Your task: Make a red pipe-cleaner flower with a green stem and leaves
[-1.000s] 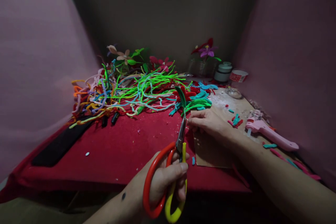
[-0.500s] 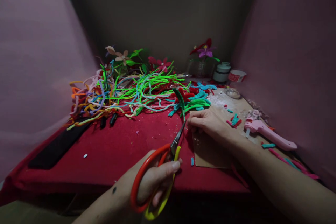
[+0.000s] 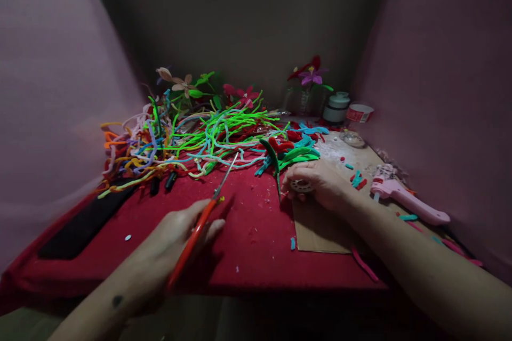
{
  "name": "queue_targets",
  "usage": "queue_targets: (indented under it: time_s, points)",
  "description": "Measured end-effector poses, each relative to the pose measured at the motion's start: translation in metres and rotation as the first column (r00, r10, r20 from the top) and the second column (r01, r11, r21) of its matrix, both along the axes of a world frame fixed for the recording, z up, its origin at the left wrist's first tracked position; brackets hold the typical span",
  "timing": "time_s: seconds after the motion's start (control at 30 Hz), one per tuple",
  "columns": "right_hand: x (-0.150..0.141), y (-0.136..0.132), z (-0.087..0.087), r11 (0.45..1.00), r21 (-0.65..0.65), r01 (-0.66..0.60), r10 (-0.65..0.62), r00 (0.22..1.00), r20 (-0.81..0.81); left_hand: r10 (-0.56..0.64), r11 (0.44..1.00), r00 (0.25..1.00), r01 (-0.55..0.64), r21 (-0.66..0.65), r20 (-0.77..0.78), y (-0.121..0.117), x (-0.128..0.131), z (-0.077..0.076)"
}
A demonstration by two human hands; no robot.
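My left hand (image 3: 176, 237) grips the red-and-yellow-handled scissors (image 3: 200, 224) low over the red tabletop (image 3: 248, 245), blades pointing up toward the pile of coloured pipe cleaners (image 3: 192, 138). My right hand (image 3: 320, 184) rests at the edge of a brown cardboard sheet (image 3: 320, 229), fingers curled round a small pale round object and a thin green stem (image 3: 276, 165) that rises to a dark green leaf.
A pink glue gun (image 3: 404, 200) lies on the cardboard at right among cut pipe-cleaner bits. Finished pipe-cleaner flowers (image 3: 240, 93), a glass vase (image 3: 306, 101), a small jar (image 3: 336, 108) and a tape roll (image 3: 359, 113) stand at the back. A black strip (image 3: 80, 226) lies at left.
My left hand swung the scissors away from the green stem, down and to the left, and laid them near the table. My right hand stayed put, curling more tightly.
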State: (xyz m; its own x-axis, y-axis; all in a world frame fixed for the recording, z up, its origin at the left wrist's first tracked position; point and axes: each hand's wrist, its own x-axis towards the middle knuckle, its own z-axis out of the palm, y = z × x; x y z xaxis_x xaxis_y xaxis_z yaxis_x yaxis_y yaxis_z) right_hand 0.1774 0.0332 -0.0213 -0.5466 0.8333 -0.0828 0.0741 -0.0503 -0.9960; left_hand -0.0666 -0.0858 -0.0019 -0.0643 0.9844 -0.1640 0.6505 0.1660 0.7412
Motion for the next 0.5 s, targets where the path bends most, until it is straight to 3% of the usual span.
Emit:
queue_targets:
  time_s: [0.03,0.1,0.17,0.23,0.4,0.5]
  points:
    - [0.001,0.000,-0.002,1.000,0.000,-0.012,0.012,1.000,-0.029,-0.001,1.000,0.971,0.002,0.004,-0.239,0.009,-0.006,0.000]
    - [0.001,0.000,-0.005,0.999,0.002,-0.035,0.035,0.997,-0.072,0.056,0.998,0.802,-0.058,0.016,-0.595,0.028,-0.016,-0.002]
    - [0.002,0.000,-0.007,0.999,0.016,-0.052,0.053,0.994,-0.091,0.091,0.994,0.651,-0.102,0.031,-0.754,0.040,-0.023,-0.006]
    - [0.002,0.000,-0.008,0.997,0.044,-0.059,0.062,0.994,-0.092,0.124,0.991,0.587,-0.115,0.069,-0.800,0.043,-0.029,-0.010]
    - [0.003,0.000,-0.010,0.999,0.027,-0.045,0.047,0.994,-0.099,0.204,0.979,0.531,-0.116,0.168,-0.822,0.029,-0.048,-0.013]
    - [0.001,-0.001,-0.011,0.998,-0.006,-0.066,0.065,0.992,-0.108,0.238,0.971,0.554,-0.159,0.179,-0.798,0.035,-0.061,-0.013]
